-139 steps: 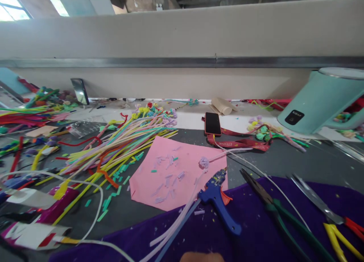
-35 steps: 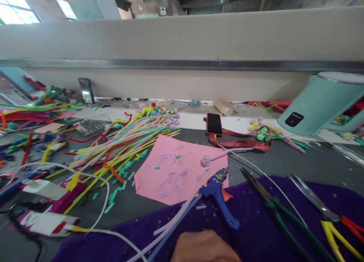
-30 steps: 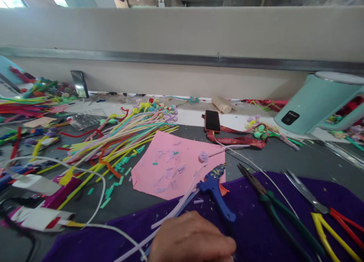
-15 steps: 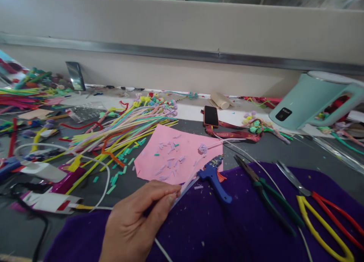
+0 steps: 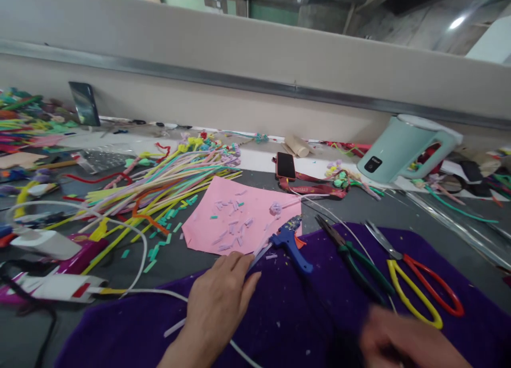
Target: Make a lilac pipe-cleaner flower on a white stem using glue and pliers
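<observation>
My left hand (image 5: 221,296) lies low over the purple cloth (image 5: 287,315), fingers stretched to the near edge of the pink sheet (image 5: 247,197), thumb apart. A thin lilac strip (image 5: 173,328) shows behind its wrist, and pale strips (image 5: 261,251) show past its fingers. The blue glue gun (image 5: 293,245) lies just beyond, its nozzle on the sheet. Cut lilac pieces (image 5: 235,227) and a small lilac curled cluster (image 5: 275,207) rest on the pink sheet. My right hand (image 5: 403,336) is smeared by motion at lower right, near green-handled pliers (image 5: 355,256) and red-and-yellow-handled scissors (image 5: 411,272).
A heap of coloured pipe cleaners (image 5: 167,181) lies left of the sheet. A white cable (image 5: 139,251) and charger (image 5: 46,243) are at far left. Behind stand a phone (image 5: 285,165) on a red lanyard, a mint kettle (image 5: 395,149) and a low wall (image 5: 239,48).
My left hand has opened from its pinch and shifted slightly right, palm down. My right hand has come into view at lower right. The view has tilted and turned right.
</observation>
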Available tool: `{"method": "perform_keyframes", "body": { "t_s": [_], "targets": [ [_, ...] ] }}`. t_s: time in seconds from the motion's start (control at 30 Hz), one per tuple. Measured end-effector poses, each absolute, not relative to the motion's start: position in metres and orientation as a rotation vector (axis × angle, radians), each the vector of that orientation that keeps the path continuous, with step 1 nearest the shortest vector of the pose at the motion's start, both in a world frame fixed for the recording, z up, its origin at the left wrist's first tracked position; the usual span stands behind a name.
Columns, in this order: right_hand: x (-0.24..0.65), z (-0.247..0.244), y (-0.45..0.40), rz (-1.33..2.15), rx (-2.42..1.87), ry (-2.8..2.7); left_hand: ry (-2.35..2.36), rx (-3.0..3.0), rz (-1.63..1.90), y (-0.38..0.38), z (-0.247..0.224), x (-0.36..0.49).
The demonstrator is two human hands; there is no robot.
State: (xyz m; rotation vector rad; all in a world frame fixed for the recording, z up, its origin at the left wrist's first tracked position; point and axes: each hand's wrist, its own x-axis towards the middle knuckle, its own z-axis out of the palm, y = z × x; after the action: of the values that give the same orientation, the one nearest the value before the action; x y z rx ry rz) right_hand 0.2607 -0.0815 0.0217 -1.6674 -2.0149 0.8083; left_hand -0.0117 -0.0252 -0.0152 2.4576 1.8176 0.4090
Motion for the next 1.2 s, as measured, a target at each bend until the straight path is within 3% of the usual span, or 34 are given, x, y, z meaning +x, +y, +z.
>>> {"method": "perform_keyframes", "body": {
  "t_s": [0.07, 0.13, 0.23, 0.5, 0.6, 0.83, 1.2],
  "targets": [
    [0.240, 0.018, -0.048, 0.687, -1.646, -2.106, 1.832, 2.432, 0.361, -0.026, -0.015, -0.012],
    [0.216, 0.009, -0.014, 0.252, -1.746, -2.355, 1.836, 2.416, 0.376, -0.026, -0.016, -0.013],
    [0.190, -0.005, 0.019, -0.005, -1.884, -2.510, 1.818, 2.377, 0.481, -0.026, -0.019, -0.017],
    [0.216, 0.007, 0.017, 0.224, -1.851, -2.358, 1.656, 1.980, 1.189, -0.030, -0.015, -0.044],
    [0.237, 0.018, 0.010, 0.348, -1.836, -2.220, 1.678, 1.943, 1.264, -0.030, -0.011, -0.050],
    [0.261, 0.017, 0.006, 0.424, -1.866, -2.016, 1.655, 2.322, 1.015, -0.044, -0.020, -0.049],
    [0.243, -0.013, -0.006, 0.298, -1.802, -2.337, 1.822, 2.458, 0.496, -0.044, -0.022, -0.043]
  ]
}}
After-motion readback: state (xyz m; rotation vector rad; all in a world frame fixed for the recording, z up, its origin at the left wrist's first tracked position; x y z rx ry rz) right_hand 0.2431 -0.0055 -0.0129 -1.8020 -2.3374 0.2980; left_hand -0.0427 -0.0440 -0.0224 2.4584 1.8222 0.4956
